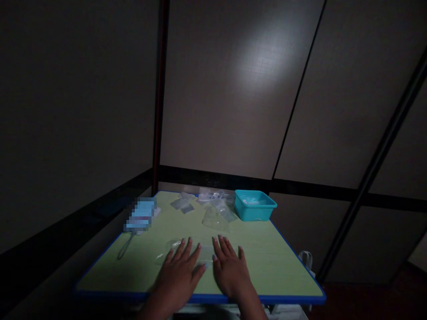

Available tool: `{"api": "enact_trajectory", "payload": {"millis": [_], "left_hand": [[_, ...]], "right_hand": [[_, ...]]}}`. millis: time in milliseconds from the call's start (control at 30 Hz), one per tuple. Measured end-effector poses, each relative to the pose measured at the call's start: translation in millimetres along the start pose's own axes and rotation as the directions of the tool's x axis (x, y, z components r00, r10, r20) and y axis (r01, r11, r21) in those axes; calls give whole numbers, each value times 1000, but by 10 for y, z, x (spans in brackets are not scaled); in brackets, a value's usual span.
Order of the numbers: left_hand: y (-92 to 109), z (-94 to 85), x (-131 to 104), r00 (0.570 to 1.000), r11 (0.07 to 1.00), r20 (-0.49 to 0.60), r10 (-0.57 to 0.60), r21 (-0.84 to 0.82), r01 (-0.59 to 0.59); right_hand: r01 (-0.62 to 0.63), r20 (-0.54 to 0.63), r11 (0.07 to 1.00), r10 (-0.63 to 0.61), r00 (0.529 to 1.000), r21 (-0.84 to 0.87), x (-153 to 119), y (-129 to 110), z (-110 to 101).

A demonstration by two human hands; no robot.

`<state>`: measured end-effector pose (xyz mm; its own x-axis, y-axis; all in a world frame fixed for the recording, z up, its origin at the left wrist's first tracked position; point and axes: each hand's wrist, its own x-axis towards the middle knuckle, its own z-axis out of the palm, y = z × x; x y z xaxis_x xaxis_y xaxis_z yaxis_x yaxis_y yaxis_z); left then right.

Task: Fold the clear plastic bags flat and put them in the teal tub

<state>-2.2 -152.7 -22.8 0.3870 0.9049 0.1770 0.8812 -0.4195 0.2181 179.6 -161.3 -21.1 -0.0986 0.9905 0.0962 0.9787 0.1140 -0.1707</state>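
A clear plastic bag point(207, 252) lies flat near the front middle of the green table point(276, 271). My left hand point(178, 273) rests palm down on its left part, fingers spread. Beside it on the right, my right hand point(231, 266) also lies palm down at the bag, with its fingers stretched forward and the thumb beside them. Neither hand grips anything. The bag's outline is faint, and my hands cover part of it.
Several clear bags point(218, 213) lie toward the back, with small clear pieces point(183, 204) left of them. A turquoise basket point(255, 213) holding clear plastic stands back right. A blurred-out phone-like object point(142, 214) with a strap lies at the left edge. Walls rise behind and left.
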Motion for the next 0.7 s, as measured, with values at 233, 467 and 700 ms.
{"api": "enact_trajectory", "payload": {"millis": [233,467,700], "left_hand": [[-439,-65,14,989,982,-46,-140,120,145],[393,-168,67,983,981,-6,183,-56,-183],[368,-19,224,992,985,38,117,-130,-112]], "right_hand": [[-7,-12,1000,7,1000,7,-13,-18,-18],[27,56,999,-25,998,-31,-6,-2,-42],[25,23,999,-25,999,-25,-3,15,-18]]}}
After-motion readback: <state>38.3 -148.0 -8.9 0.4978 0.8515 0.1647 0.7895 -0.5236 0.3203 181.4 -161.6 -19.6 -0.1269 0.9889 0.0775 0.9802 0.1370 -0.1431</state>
